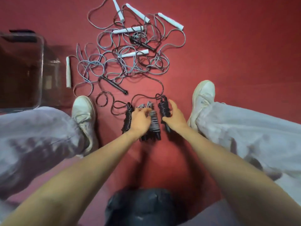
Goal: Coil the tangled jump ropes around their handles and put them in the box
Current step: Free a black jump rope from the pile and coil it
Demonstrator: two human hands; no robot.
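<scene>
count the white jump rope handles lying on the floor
6 white handles: three at the top, one just below them, one mid-pile, one apart at left beside the clear box. More may hide under the tangled ropes.

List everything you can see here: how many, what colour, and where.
floor: one, red, under everything
box: one, clear, far left
rope tangle: one, grey-blue and black, top centre
white handles: six, white, in and around the tangle
loose black handles: two, black, in the tangle
grey coil: one, grey, between the hands
left black coil: one, black, beside the left hand
right black coil: one, black, in the right hand
shoes: two, white, flanking the coils
trouser legs: two, pale grey, both sides
left hand: one, fingers at the grey coil, grip blurred
right hand: one, gripping the right black coil
</scene>
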